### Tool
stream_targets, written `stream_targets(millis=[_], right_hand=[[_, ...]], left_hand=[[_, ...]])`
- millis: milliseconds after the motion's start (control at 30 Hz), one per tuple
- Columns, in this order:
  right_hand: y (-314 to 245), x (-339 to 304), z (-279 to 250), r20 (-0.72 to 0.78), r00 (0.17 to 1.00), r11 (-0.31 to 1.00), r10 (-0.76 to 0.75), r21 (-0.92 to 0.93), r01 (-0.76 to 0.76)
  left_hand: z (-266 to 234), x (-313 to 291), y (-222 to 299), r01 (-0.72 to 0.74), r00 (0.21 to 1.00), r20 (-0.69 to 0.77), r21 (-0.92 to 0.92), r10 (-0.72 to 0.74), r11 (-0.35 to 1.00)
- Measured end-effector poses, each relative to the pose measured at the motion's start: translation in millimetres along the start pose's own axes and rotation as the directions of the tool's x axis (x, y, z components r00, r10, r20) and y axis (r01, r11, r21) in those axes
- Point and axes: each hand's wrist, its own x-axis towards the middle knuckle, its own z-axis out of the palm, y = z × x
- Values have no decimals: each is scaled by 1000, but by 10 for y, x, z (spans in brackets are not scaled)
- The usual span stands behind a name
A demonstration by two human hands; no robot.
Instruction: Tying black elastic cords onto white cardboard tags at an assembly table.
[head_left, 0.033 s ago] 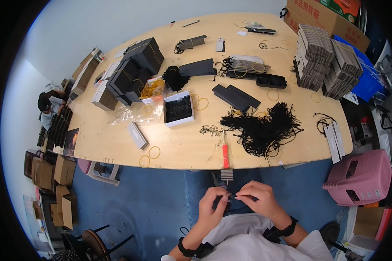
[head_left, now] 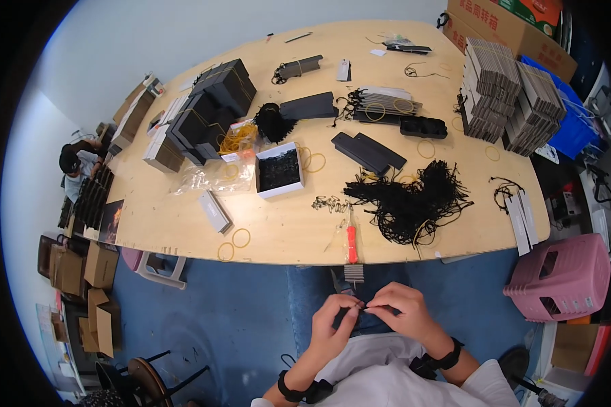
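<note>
Where the hands meet: off the table (head_left: 285, 234), just outside the middle of its near edge, in front of the person's body.
Piece in hand: one small dark piece (head_left: 364, 307), between the two sets of fingertips; perhaps cord, though the fingers cover too much to be sure.
Left hand (head_left: 331, 324): thumb and forefinger pinched together on the piece's left side.
Right hand (head_left: 402, 311): thumb and forefinger pinched together on its right side, the tips near the left hand's.
Handling, as judged: light, soft and limp, unlikely to break; easily lost from the fingers for its smallness.
Where to hold: at either end, with the tips only, the middle left free.
Black cord heap (head_left: 414, 203): loose and tangled, right of middle, toward the near edge.
Red-handled tool (head_left: 352, 243): at the near edge's middle, handle toward the person.
Small metallic bits (head_left: 329, 203): scattered left of the heap.
White box (head_left: 283, 191): open, left of middle, holding black contents.
Pale tags (head_left: 523, 222): corded, at the near right corner.
</note>
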Motion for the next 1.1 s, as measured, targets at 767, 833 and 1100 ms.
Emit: stream_targets(millis=[767,833,1100], right_hand=[[-60,-131,-164,235,969,988,-78,147,44],[-88,-152,-149,298,954,969,23,230,-95],[123,-218,-106,566,819,312,92,765,-563]], left_hand=[[-75,97,373,68,936,352,-235,19,970],[-72,103,368,132,935,355,-285,-23,949],[-175,196,411,88,996,21,-319,-86,944]])
